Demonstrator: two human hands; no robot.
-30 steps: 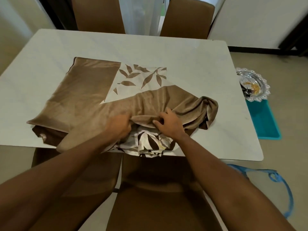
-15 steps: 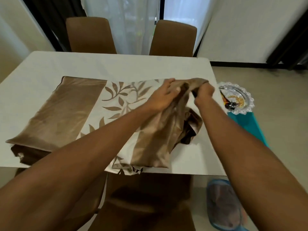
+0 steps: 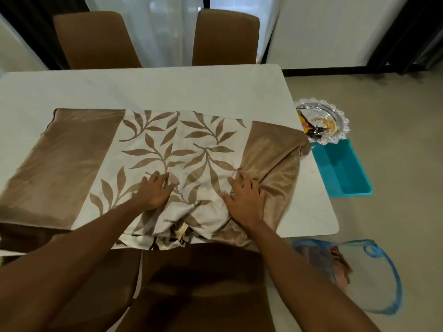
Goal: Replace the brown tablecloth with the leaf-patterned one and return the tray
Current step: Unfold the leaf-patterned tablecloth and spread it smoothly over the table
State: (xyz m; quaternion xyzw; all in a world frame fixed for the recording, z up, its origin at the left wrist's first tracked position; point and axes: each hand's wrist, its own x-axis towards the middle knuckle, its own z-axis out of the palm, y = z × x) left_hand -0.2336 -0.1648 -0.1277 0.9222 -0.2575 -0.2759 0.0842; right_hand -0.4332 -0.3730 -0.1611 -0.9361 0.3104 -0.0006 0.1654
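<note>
The leaf-patterned tablecloth (image 3: 182,149), white with tan leaves and plain tan end bands, lies partly folded across the near half of the white table (image 3: 167,89). Its right tan band is bunched toward the table's right edge, and folded layers hang over the near edge. My left hand (image 3: 155,190) rests flat on the leaf part with fingers spread. My right hand (image 3: 247,200) lies flat where the leaf part meets the right tan band. A darker brown cloth edge (image 3: 21,232) shows under the left end. The glass tray (image 3: 322,123) sits on the floor to the right of the table.
A teal plastic bin (image 3: 342,171) stands on the floor beside the tray. A blue mesh bag (image 3: 347,267) lies on the floor at the near right. Two brown chairs (image 3: 225,37) stand behind the table; another chair (image 3: 201,288) is right below me.
Both hands lifted the tan end off the pile, carried it right, laid it down, and now rest flat on the spread cloth. Much more leaf pattern shows.
</note>
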